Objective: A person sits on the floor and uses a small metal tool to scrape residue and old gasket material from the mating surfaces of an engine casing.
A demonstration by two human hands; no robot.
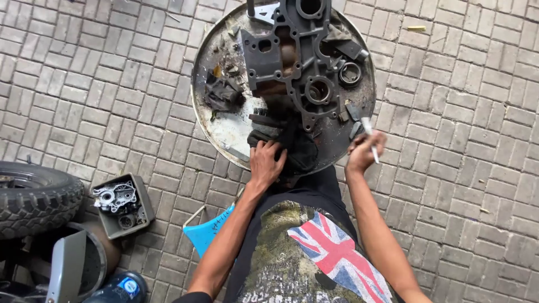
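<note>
Nearest, the left hand (266,164) presses palm-down on a dark rag (296,147) at the near rim of a round metal tray (224,132); its grip lies flat and spread, closed on nothing. The right hand (362,152) holds a thin white tool (369,134), perhaps a brush, pinched in its fingers over the tray's right edge. Farther in, a grey engine casing (300,62) lies across the tray, a small bearing ring (350,73) beside it. The tray rests on brick paving (460,112).

Dark rag (297,148) (crumpled) on pan rim; thin white tool (369,137), upright.
</note>
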